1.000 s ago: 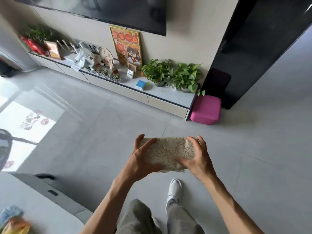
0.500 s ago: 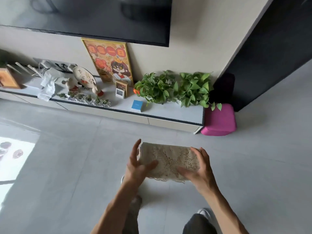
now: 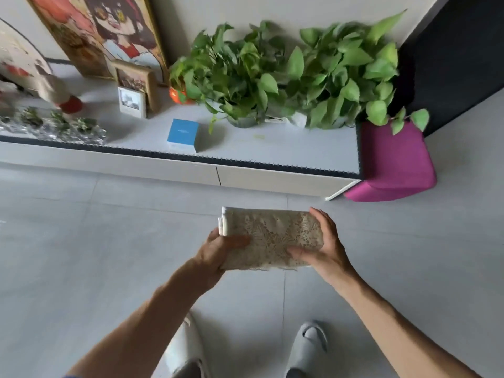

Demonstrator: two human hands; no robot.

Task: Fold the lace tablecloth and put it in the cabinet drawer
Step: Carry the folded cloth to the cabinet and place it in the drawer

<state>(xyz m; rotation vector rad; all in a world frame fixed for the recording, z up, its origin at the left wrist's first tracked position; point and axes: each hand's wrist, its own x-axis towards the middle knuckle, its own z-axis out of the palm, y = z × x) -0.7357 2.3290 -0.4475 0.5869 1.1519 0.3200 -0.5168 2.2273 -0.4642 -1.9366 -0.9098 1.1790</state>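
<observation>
The cream lace tablecloth (image 3: pixel 270 236) is folded into a thick rectangular bundle, held level above the grey floor. My left hand (image 3: pixel 218 253) grips its near left corner, thumb on top. My right hand (image 3: pixel 324 251) clasps its right end, fingers wrapped around the edge. Just beyond it stands the low grey cabinet (image 3: pixel 245 148), with its pale drawer fronts (image 3: pixel 272 180) shut and a thin seam between two of them.
On the cabinet top stand two leafy pot plants (image 3: pixel 286 75), a blue box (image 3: pixel 182 135), small photo frames (image 3: pixel 132 100) and a large poster (image 3: pixel 109 31). A magenta stool (image 3: pixel 392 162) sits at the cabinet's right end. My slippered feet (image 3: pixel 308 342) are below.
I have walked up to the cabinet, which now fills the top of the view. Both hands still hold the folded tablecloth; my left fingers have closed around its corner.
</observation>
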